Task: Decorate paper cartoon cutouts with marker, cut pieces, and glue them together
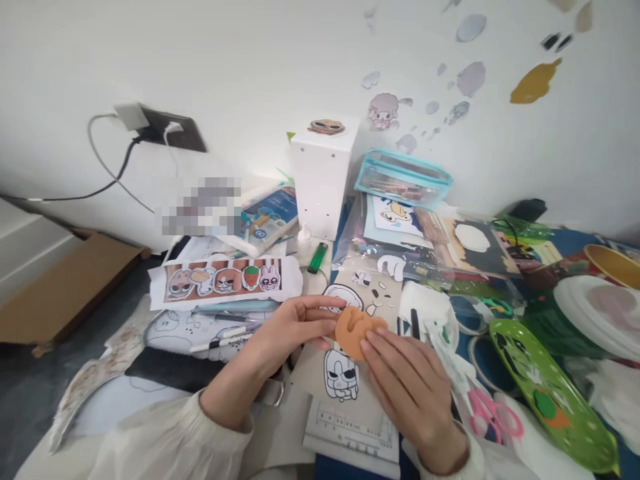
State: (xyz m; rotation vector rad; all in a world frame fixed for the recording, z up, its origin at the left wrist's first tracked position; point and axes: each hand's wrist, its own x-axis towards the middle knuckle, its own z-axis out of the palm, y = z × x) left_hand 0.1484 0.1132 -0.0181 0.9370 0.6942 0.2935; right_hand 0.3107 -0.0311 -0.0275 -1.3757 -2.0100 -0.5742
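Note:
An orange flat cutout (351,333), rounded with a small bump at one side and a curved notch near its top, is held up between both hands; I cannot tell whether it is foam or felt. My left hand (293,327) pinches its left edge with thumb and fingers. My right hand (407,377) grips the right side, fingers lying across it. Below the cutout is a card with a black-outlined cartoon character (341,377). Just beyond it, a beige card (387,280) bears small black and white cut pieces, and a green lighter (318,258) lies nearby.
A printed strip of cartoon figures (225,281) and several pens (233,337) lie left. Pink scissors (495,415) and a green tray (555,400) are at right. A white box (323,180) stands at the wall near a clear pencil case (404,177).

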